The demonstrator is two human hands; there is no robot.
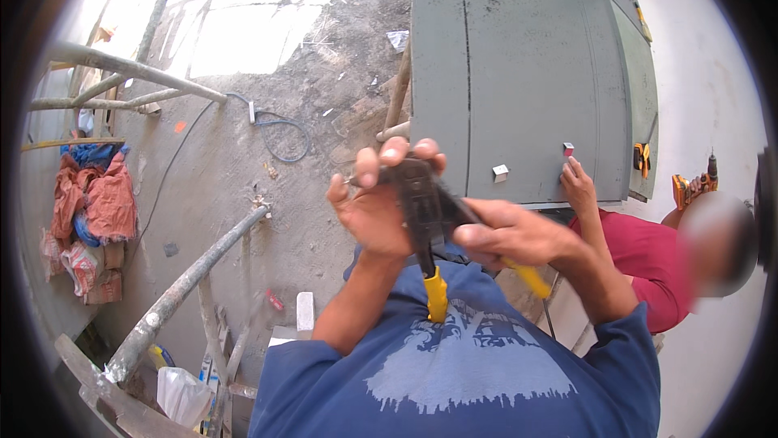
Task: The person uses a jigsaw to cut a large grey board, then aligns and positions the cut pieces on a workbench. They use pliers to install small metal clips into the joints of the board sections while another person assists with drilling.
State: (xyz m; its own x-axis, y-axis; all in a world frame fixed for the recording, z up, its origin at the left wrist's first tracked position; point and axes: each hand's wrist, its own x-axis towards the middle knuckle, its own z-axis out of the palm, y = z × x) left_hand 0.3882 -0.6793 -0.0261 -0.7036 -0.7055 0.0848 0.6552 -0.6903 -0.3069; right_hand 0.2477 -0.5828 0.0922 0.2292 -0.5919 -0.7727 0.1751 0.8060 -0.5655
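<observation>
In front of my chest I hold black crimping pliers (420,199) with yellow handle grips. My left hand (379,215) is closed around their head, its fingertips showing over the top; a small thin dark piece sticks out by the fingers, too blurred to name. My right hand (515,234) is wrapped around one handle, whose yellow end shows beneath it. The other handle, with its yellow grip (436,296), points down toward my blue shirt. The two handles stand apart. What sits in the jaws, if anything, is hidden.
A grey panel-topped table (527,73) stands ahead right, with a small white block (500,173). A co-worker in red (628,264) touches a small red-and-white block (568,149) and holds a cordless drill (695,187). Metal scaffold pipes (186,296), sacks (93,203) and a cable (284,126) are left.
</observation>
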